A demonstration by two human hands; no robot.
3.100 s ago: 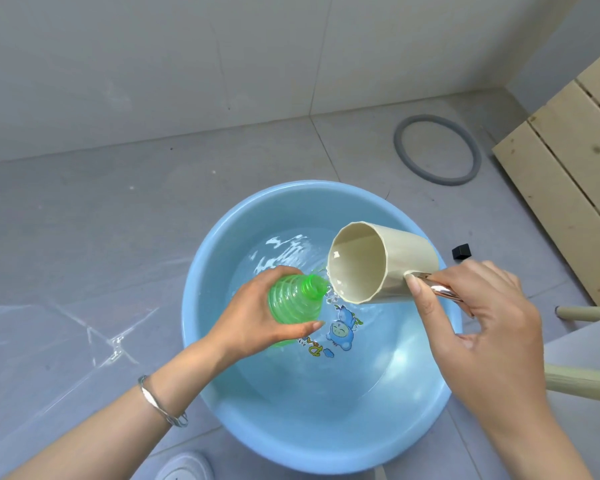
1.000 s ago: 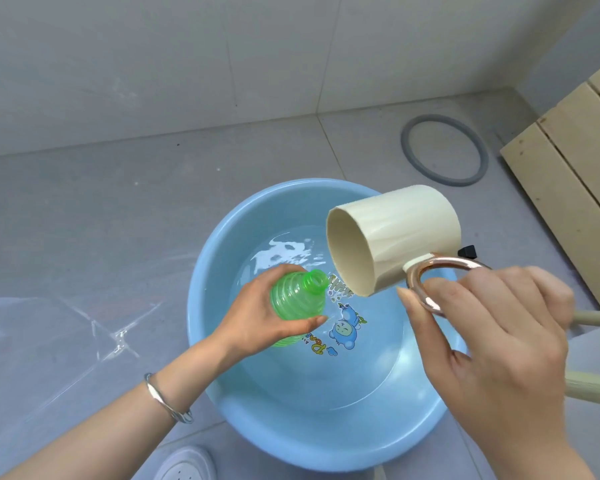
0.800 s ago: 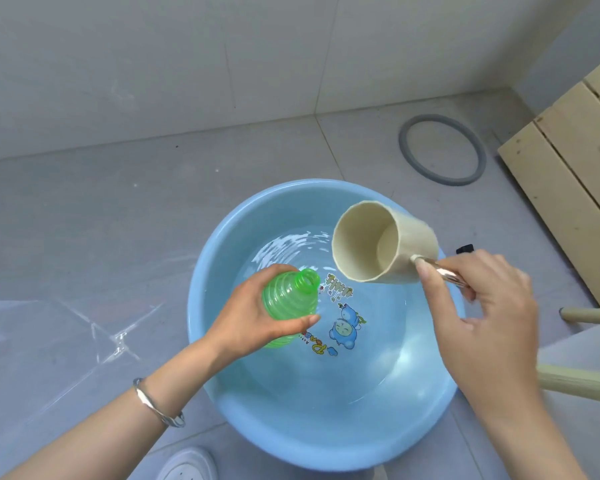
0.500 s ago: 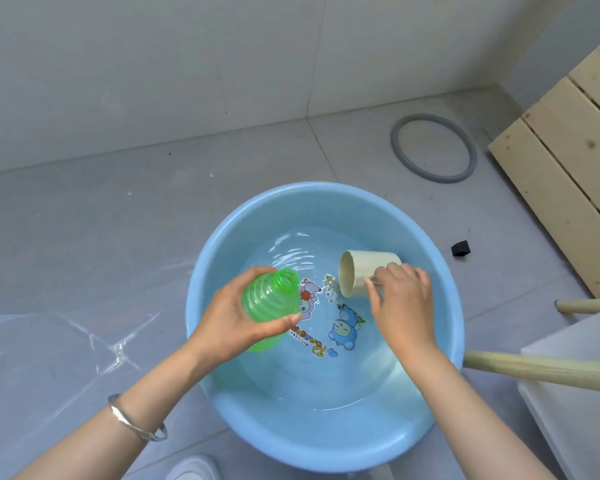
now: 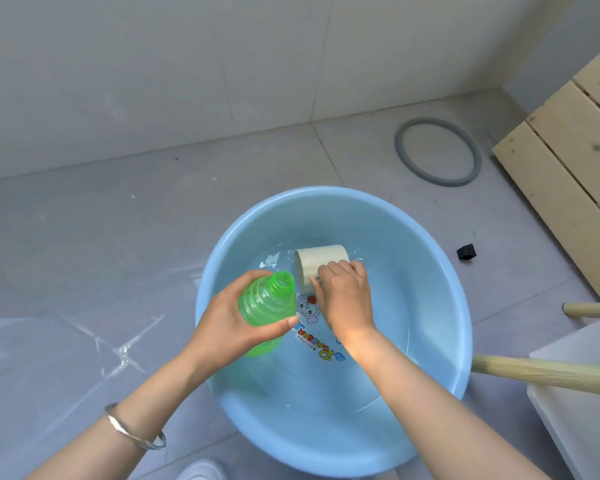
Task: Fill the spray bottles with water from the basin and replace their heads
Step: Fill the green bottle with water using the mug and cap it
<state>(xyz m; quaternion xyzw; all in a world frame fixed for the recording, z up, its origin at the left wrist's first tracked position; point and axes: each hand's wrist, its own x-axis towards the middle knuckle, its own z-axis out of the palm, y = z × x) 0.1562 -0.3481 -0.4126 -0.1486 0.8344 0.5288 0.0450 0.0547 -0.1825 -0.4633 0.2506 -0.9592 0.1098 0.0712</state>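
Observation:
A round light-blue basin [image 5: 440, 258] with shallow water and cartoon prints on its bottom sits on the grey floor. My left hand [image 5: 229, 323] grips a green ribbed spray bottle [image 5: 267, 303] without its head, held over the basin's left side with the open neck tilted up and to the right. My right hand [image 5: 345, 296] holds the handle of a cream cup [image 5: 321, 261], which lies on its side down in the water at the far part of the basin, mouth toward the left. No spray head is in view.
A grey rubber ring [image 5: 437, 150] lies on the floor beyond the basin. A small black cube [image 5: 466, 252] sits to its right. Wooden slats [image 5: 575, 161] stand at the right; two wooden legs [image 5: 541, 370] and a white surface [image 5: 582, 396] lie near right. Clear plastic sheet [image 5: 49, 358] covers the floor at left.
The cup came down from its tilted pouring position above the bottle neck into the basin water and moved toward the far side. The bottle stayed in my left hand, shifting slightly left.

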